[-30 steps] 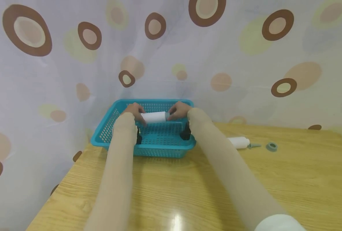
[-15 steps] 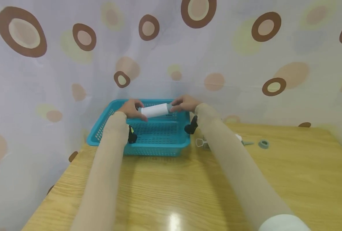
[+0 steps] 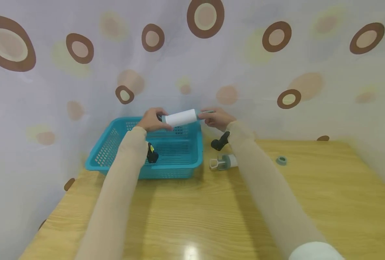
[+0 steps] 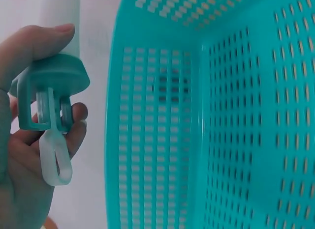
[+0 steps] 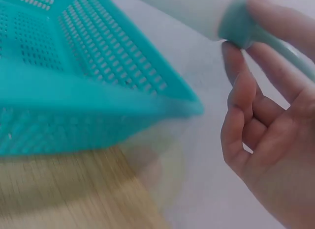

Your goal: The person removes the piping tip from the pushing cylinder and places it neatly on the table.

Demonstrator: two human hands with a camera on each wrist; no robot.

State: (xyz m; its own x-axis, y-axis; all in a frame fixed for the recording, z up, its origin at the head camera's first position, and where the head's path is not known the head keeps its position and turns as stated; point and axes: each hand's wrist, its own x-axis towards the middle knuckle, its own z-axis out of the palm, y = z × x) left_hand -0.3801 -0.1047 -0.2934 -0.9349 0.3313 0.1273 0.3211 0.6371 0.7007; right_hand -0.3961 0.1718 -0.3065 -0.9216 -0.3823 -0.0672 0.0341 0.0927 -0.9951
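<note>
A large plastic syringe [image 3: 181,118], white in the barrel with grey-green ends, is held up between both hands over the blue basket's back right corner, tilted slightly up to the right. My left hand [image 3: 153,120] grips its plunger end; in the left wrist view the thumb lies on the barrel beside the green flange [image 4: 56,71], and a pale loop handle [image 4: 55,157] hangs below. My right hand [image 3: 221,119] pinches the green end cap [image 5: 237,22] from which a thin nozzle [image 5: 285,54] runs along the palm.
The blue mesh basket [image 3: 169,173] stands at the left of the wooden table [image 3: 186,213] against a patterned curtain [image 3: 238,65]. A second syringe [image 3: 225,162] lies right of it, partly hidden by the right forearm. Farther right sits a grey-green ring [image 3: 281,160].
Both hands have lifted the syringe up out of the basket and toward its right side. The right fingers have moved out along the nozzle end. The view has turned right.
</note>
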